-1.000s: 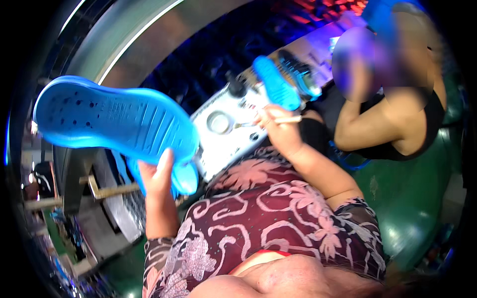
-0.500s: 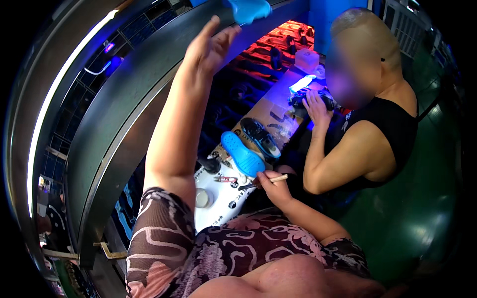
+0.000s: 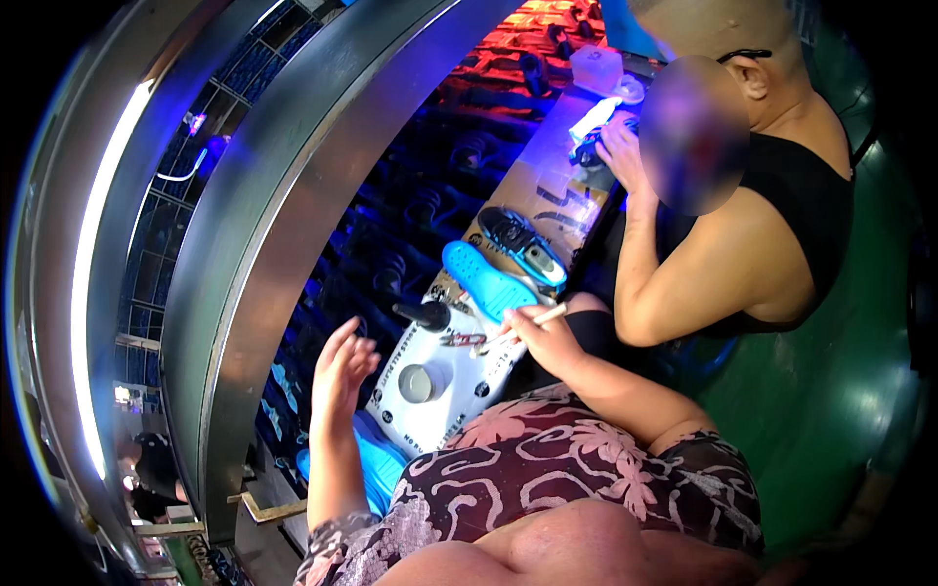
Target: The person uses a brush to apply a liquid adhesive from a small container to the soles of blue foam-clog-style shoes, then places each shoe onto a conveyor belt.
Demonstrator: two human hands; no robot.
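My left hand (image 3: 347,369) is raised beside the white board (image 3: 435,396) at its left, fingers apart and nothing in them. My right hand (image 3: 539,337) is closed round a thin brush-like tool with a pale wooden handle (image 3: 554,313); its working end is hard to make out. Right-hand fingertips are at the near end of a blue insole-shaped piece (image 3: 481,275), perhaps touching it. Beyond that lies a black and blue shoe (image 3: 521,246). On the board stand a small round pot (image 3: 420,383) and a dark object (image 3: 426,314), with red-handled snips (image 3: 462,340) nearby.
Several dark shoes lie on the belt (image 3: 420,200) beyond the board, under a long metal hood (image 3: 283,186). At the right a co-worker's hand (image 3: 625,151) is at a shoe near a bright light. More blue pieces (image 3: 376,464) are beside my left forearm.
My left hand has come down and back from the far upper area, where a blue piece was beyond its fingers. My right hand stays by the insole with the tool. The view has shifted.
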